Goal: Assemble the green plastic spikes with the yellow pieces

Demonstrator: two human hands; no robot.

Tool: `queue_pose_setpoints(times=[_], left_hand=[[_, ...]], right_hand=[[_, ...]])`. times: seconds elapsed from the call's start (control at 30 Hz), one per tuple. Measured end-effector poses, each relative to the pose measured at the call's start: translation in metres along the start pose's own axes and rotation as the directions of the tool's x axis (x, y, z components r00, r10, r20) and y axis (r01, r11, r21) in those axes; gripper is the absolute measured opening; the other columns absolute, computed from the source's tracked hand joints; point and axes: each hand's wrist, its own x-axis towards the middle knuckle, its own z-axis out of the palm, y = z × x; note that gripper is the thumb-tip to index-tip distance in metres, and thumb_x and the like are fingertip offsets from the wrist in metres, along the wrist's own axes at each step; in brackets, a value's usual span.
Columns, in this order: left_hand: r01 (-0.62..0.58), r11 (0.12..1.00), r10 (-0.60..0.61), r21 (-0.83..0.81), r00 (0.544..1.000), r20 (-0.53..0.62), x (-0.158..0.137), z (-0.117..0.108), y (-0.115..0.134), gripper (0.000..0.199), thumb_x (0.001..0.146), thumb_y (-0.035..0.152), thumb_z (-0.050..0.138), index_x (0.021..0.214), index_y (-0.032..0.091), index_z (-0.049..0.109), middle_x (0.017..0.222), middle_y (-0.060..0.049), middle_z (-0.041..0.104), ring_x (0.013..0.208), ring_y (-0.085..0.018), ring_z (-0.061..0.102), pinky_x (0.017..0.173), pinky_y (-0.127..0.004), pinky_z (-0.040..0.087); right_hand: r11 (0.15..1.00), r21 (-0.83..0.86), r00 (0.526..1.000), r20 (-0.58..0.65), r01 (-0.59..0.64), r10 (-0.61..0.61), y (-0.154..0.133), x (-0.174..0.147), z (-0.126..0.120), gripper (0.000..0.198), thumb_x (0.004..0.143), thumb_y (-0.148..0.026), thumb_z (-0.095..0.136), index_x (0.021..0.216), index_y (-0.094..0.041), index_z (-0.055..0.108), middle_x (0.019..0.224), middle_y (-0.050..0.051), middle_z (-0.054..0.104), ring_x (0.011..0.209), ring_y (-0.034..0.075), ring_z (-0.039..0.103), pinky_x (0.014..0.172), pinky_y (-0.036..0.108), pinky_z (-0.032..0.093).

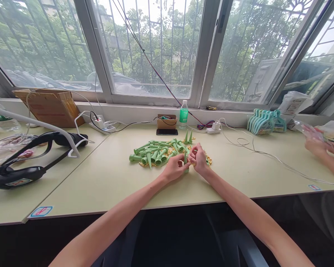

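My left hand (173,168) is closed around a green plastic spike (185,158), which stands upright at the table top with its point up. Right beside it is my right hand (199,160), its fingers curled and pinched close to the spike; whatever they hold is too small to make out. A pile of similar green spikes (156,152), with hollow cap-like ends, lies just beyond my left hand. Small yellow pieces (209,160) are scattered under the pile and past my right hand. Two more spikes (188,137) stand point-up behind my hands.
Behind the pile are a phone (167,132), a small cardboard box (171,121) and a bottle (183,114). A black headset (19,174) lies left. White cables (278,157) cross the right side, near teal hangers (263,122). Another person's hands (317,146) hold a plastic packet at far right.
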Motion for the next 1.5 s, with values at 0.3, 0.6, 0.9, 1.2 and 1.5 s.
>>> queue_pose_setpoints(times=[0.3, 0.6, 0.9, 1.2, 1.5], left_hand=[[0.001, 0.999, -0.002, -0.038, 0.999, -0.034, 0.0019, 0.0031, -0.0076, 0.026, 0.075, 0.041, 0.07, 0.075, 0.016, 0.062, 0.065, 0.002, 0.058, 0.051, -0.008, 0.045, 0.049, -0.021, 0.036], [0.011, 0.997, -0.013, -0.071, 1.0, -0.028, 0.0017, 0.0043, -0.0079, 0.026, 0.075, 0.04, 0.07, 0.076, 0.016, 0.062, 0.068, 0.001, 0.058, 0.056, -0.01, 0.048, 0.053, -0.023, 0.039], [0.021, 0.997, -0.022, -0.072, 1.0, -0.005, 0.0026, 0.0023, -0.0082, 0.028, 0.076, 0.038, 0.069, 0.071, 0.016, 0.053, 0.062, 0.005, 0.047, 0.052, -0.007, 0.038, 0.05, -0.02, 0.031], [0.013, 0.997, -0.014, -0.076, 1.0, -0.004, 0.0036, -0.0001, -0.0086, 0.034, 0.074, 0.046, 0.071, 0.074, 0.015, 0.056, 0.064, 0.003, 0.05, 0.055, -0.009, 0.04, 0.053, -0.022, 0.034], [-0.005, 0.998, 0.003, -0.055, 0.999, -0.036, 0.004, -0.0014, -0.0074, 0.036, 0.072, 0.045, 0.073, 0.067, 0.016, 0.052, 0.06, 0.004, 0.048, 0.055, -0.008, 0.035, 0.052, -0.021, 0.03]], right_hand=[[1.0, -0.026, 0.999, 0.042, 0.01, -0.009, 0.0019, -0.0034, 0.0039, 0.05, 0.086, -0.063, 0.05, 0.061, -0.021, 0.042, 0.04, -0.008, 0.033, 0.03, 0.006, 0.03, 0.03, 0.019, 0.021], [0.999, -0.026, 0.998, 0.058, 0.033, -0.032, 0.0052, -0.0012, 0.002, 0.049, 0.085, -0.063, 0.053, 0.061, -0.021, 0.044, 0.043, -0.007, 0.036, 0.034, 0.008, 0.036, 0.032, 0.021, 0.028], [0.999, 0.018, 0.991, 0.123, 0.045, -0.047, 0.0052, -0.0026, 0.006, 0.05, 0.082, -0.065, 0.056, 0.061, -0.02, 0.048, 0.05, -0.003, 0.042, 0.048, 0.012, 0.049, 0.042, 0.024, 0.041], [1.0, -0.018, 0.985, 0.171, 0.011, -0.008, 0.0014, -0.0071, 0.0081, 0.049, 0.086, -0.064, 0.051, 0.065, -0.019, 0.055, 0.061, 0.001, 0.058, 0.053, 0.013, 0.053, 0.049, 0.025, 0.046], [0.996, -0.041, 0.964, 0.251, -0.079, 0.086, 0.0016, -0.0073, 0.0047, 0.054, 0.083, -0.071, 0.049, 0.071, -0.019, 0.058, 0.064, 0.002, 0.061, 0.055, 0.015, 0.055, 0.055, 0.028, 0.05]])
